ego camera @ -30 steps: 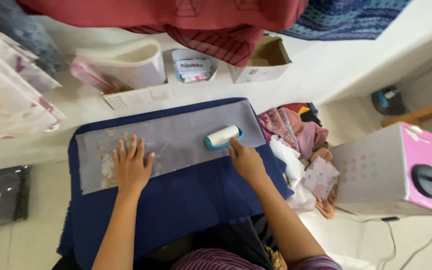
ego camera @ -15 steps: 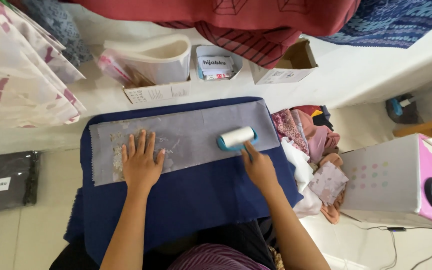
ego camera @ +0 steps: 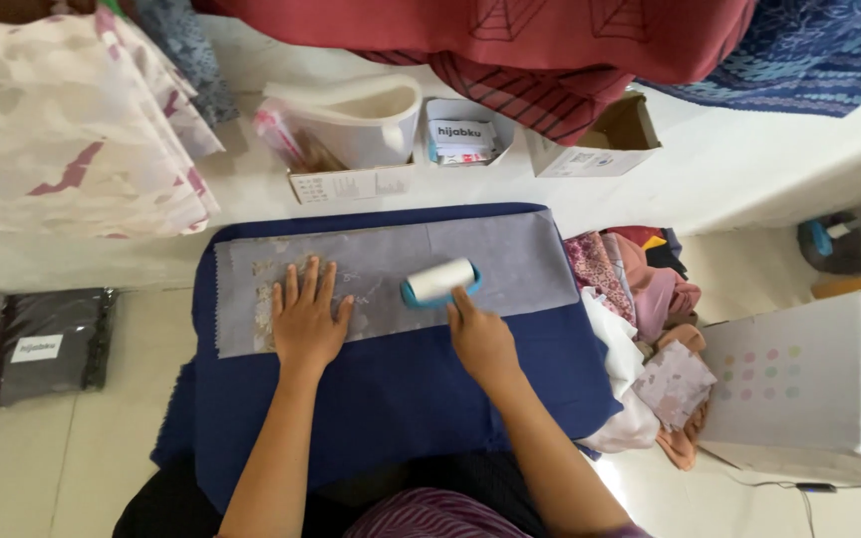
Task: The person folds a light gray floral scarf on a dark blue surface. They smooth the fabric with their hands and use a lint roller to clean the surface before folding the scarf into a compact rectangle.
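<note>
Head view looks straight down on a low surface draped in a dark blue cloth (ego camera: 391,399), with a long grey fabric strip (ego camera: 510,264) laid flat across its upper part. The left hand (ego camera: 306,319) lies palm down on the left portion of the strip, fingers spread apart and pressed flat, gripping nothing. The right hand (ego camera: 480,339) is closed around the handle of a lint roller (ego camera: 440,282); the roller's white drum in its teal frame rests on the grey strip near the middle, just to the right of the left hand and touching the fabric. The handle itself is hidden under the fingers. Pale flecks or a faint print show on the strip around the left hand; which of the two I cannot tell.

Beyond the blue cloth, on the white floor, stand a white curved container (ego camera: 361,115), a small open box of packets (ego camera: 460,134) and an open cardboard box (ego camera: 600,139). Red patterned fabric (ego camera: 510,40) hangs over them from above. To the left lies a stack of cream printed fabric (ego camera: 62,120), and lower left a dark folded garment in a clear bag (ego camera: 47,344). To the right of the blue cloth sits a heap of pink and floral cloths (ego camera: 650,299), and beside it a white box with coloured dots and a pink side (ego camera: 819,389).
</note>
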